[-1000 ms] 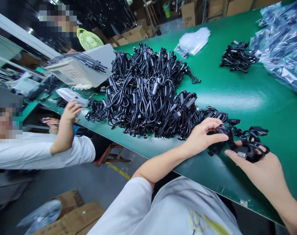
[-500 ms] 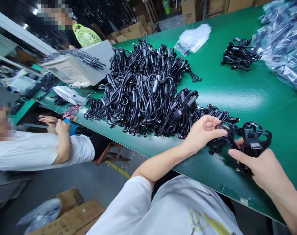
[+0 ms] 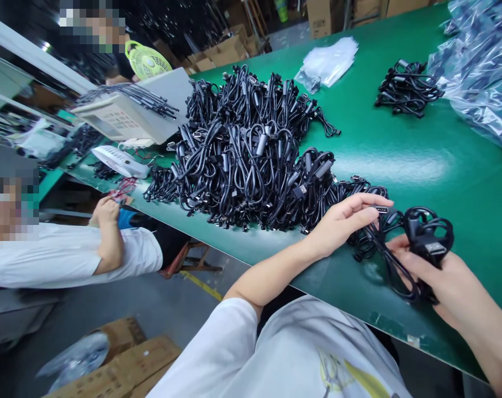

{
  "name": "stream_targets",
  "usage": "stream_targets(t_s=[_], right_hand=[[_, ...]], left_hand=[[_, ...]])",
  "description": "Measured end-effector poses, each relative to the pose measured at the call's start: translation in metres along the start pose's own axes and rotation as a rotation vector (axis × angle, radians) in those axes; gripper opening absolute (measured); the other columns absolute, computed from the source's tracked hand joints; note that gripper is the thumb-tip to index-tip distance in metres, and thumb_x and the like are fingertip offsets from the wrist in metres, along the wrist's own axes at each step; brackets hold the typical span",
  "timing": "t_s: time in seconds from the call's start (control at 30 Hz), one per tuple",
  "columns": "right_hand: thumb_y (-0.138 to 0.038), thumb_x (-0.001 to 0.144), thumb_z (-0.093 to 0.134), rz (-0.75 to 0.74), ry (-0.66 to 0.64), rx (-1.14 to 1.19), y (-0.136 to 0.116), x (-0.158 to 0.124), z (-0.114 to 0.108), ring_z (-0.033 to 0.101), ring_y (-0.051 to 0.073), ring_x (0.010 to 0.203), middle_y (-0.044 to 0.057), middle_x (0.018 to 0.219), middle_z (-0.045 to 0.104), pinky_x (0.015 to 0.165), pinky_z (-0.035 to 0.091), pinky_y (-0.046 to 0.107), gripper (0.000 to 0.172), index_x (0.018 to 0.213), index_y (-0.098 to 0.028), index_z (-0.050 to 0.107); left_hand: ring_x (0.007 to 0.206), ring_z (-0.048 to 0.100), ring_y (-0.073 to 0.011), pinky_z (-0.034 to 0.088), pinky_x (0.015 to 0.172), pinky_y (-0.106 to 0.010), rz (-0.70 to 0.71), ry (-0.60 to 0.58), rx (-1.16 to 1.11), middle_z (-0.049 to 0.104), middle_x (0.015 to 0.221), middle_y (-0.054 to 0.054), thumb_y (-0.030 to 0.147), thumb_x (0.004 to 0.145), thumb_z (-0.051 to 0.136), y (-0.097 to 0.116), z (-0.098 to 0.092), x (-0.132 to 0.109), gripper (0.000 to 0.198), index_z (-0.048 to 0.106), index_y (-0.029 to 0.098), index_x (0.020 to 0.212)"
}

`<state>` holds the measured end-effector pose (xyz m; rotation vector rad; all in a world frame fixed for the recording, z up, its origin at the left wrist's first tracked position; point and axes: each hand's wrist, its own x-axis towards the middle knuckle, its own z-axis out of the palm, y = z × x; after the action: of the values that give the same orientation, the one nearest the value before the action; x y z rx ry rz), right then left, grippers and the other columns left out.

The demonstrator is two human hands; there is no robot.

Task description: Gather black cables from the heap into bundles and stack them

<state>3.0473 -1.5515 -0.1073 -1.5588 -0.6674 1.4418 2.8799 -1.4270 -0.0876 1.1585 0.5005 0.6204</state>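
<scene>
Above the near edge of the smooth green bench (image 3: 358, 110), I have the left hand (image 3: 344, 222) pinching a flat black cable connector (image 3: 382, 210) – cable loops a moment ago – and the right hand (image 3: 452, 279) gripping a coiled black cable bundle (image 3: 425, 236); one end now seems controlled.

This is a factory workshop: a long green workbench (image 3: 383, 138) carries many bundled USB cables (image 3: 251, 166), and cardboard boxes (image 3: 126, 362) stand nearby.

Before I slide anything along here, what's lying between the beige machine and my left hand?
In the head view, a heap of black cables lies on the green table between the beige machine and your left hand.
</scene>
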Motion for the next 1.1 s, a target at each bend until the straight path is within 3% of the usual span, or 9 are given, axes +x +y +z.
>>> stream_targets(t_s=[0.1,0.2,0.47,0.6,0.67,0.73,0.83,0.97,1.1], right_hand=[[-0.052,0.069,0.078,0.075,-0.175,0.197,-0.001,0.002,0.000,0.038,0.008,0.043,-0.002,0.062,0.052,0.036,0.030,0.021,0.037,0.091,-0.024,0.069],[-0.041,0.062,0.086,0.064,-0.226,0.246,-0.003,0.004,0.005,0.036,0.005,0.042,-0.005,0.059,0.047,0.035,0.029,0.018,0.034,0.078,-0.020,0.063],[-0.041,0.061,0.087,0.084,-0.148,0.152,-0.001,0.009,0.017,0.042,0.006,0.038,-0.005,0.048,0.048,0.034,0.033,0.017,0.036,0.067,-0.018,0.059],[-0.039,0.068,0.082,-0.023,0.022,0.319,-0.016,0.007,0.008,0.039,0.003,0.039,-0.004,0.064,0.057,0.033,0.033,0.015,0.029,0.085,-0.019,0.070],[-0.034,0.069,0.080,-0.162,0.159,0.444,-0.025,0.007,-0.001,0.041,0.002,0.043,-0.003,0.077,0.060,0.035,0.036,0.014,0.030,0.094,-0.020,0.071],[-0.031,0.071,0.079,-0.268,0.240,0.509,-0.030,0.007,-0.009,0.042,0.002,0.046,-0.003,0.081,0.059,0.038,0.038,0.014,0.027,0.095,-0.020,0.071],[-0.031,0.073,0.078,-0.314,0.244,0.528,-0.031,0.006,-0.014,0.042,0.002,0.047,-0.003,0.082,0.059,0.038,0.040,0.014,0.025,0.095,-0.021,0.071],[-0.032,0.073,0.079,-0.281,0.206,0.530,-0.028,0.006,-0.007,0.044,0.004,0.048,-0.003,0.084,0.060,0.039,0.042,0.016,0.027,0.097,-0.022,0.070],[-0.029,0.072,0.079,-0.243,0.221,0.563,-0.028,0.007,-0.005,0.043,0.003,0.047,-0.003,0.084,0.060,0.039,0.041,0.014,0.024,0.093,-0.021,0.070]], left_hand=[[0.081,0.054,-0.0119,0.043,0.082,-0.028,-0.022,-0.033,-0.004,0.060,0.090,-0.002,0.047,0.089,0.061,-0.005,0.003,-0.001,0.033,0.066,0.021,0.108],[0.087,0.056,-0.0126,0.044,0.086,-0.029,0.025,-0.068,0.010,0.062,0.100,-0.003,0.047,0.087,0.064,-0.011,0.009,-0.002,0.032,0.064,0.020,0.105],[0.103,0.058,-0.0189,0.046,0.093,-0.036,0.065,-0.044,0.118,0.059,0.112,-0.005,0.052,0.088,0.061,-0.024,0.015,-0.005,0.041,0.058,0.024,0.117],[0.110,0.055,-0.0183,0.046,0.093,-0.033,0.102,0.056,0.081,0.053,0.122,-0.005,0.052,0.083,0.067,-0.027,0.017,-0.006,0.052,0.050,0.027,0.125],[0.098,0.057,-0.0145,0.046,0.087,-0.030,-0.022,-0.022,0.090,0.058,0.111,-0.005,0.049,0.080,0.071,-0.029,0.020,-0.008,0.047,0.055,0.022,0.115],[0.084,0.058,-0.0113,0.046,0.082,-0.029,-0.223,-0.194,0.081,0.062,0.096,-0.004,0.048,0.078,0.074,-0.030,0.026,-0.011,0.042,0.059,0.017,0.103],[0.078,0.061,-0.0112,0.048,0.079,-0.030,-0.423,-0.367,-0.036,0.065,0.093,-0.005,0.052,0.077,0.073,-0.030,0.035,-0.015,0.046,0.061,0.014,0.100],[0.071,0.059,-0.0096,0.046,0.078,-0.031,-0.473,-0.303,-0.084,0.066,0.085,-0.004,0.053,0.070,0.077,-0.029,0.041,-0.017,0.046,0.061,0.012,0.083],[0.066,0.049,-0.0078,0.039,0.068,-0.026,-0.378,-0.221,-0.027,0.055,0.071,0.003,0.051,0.063,0.082,-0.031,0.038,-0.017,0.047,0.054,0.015,0.075]])
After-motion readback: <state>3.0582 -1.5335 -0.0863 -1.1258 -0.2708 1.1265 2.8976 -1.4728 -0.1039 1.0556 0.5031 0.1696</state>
